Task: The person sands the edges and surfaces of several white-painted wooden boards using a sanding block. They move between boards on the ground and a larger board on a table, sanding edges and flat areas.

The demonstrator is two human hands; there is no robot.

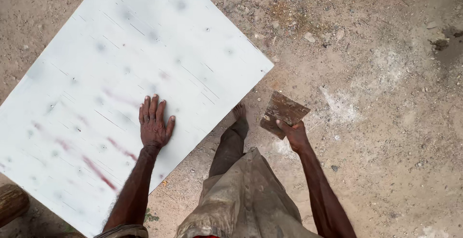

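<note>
Nearest the camera, at the bottom edge of the head view, are the person's dusty grey-brown shorts, with one bare leg stretched forward so that its foot rests on the dirt ground, just beside the lower right edge of the board.

The left hand lies flat, palm down, on a large white board. Its fingers are stretched out straight and held close together, the thumb set apart to the right. It grips nothing; it only presses on the painted surface, near the board's lower right edge. The board lies tilted across the left half of the view, one corner pointing right toward the middle of the picture. Its white coat is uneven, with faint reddish streaks and grey smudges showing through, and thin dark scratch lines.

The right hand is off the board, over the ground to the right of the foot. It is closed on the lower corner of a flat, rusty brown scraper blade, roughly square, with the thumb on top of it. The blade is held clear of the board, well apart from its edge.

A round wooden log end shows at the lower left, partly under the board. The ground is sandy, strewn with small stones and pale dusty patches.
</note>
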